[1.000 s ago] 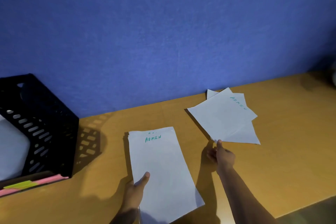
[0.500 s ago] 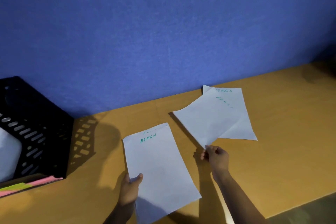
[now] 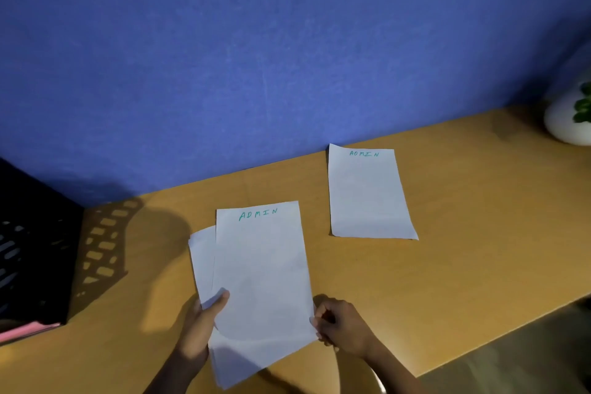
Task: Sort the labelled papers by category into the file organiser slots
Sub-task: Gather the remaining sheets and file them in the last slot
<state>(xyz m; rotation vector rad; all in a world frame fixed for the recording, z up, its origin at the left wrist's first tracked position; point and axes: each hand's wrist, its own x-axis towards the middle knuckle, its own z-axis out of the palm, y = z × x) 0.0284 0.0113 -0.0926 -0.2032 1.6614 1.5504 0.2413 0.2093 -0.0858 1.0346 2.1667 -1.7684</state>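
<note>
While held, "ADMIN" sheet [image 3: 260, 269]

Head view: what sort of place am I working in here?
Probably an office desk or cubicle: a blue fabric-like partition wall behind a wooden desk, a black perforated file organiser at left, and white sheets labelled ADMIN.
</note>
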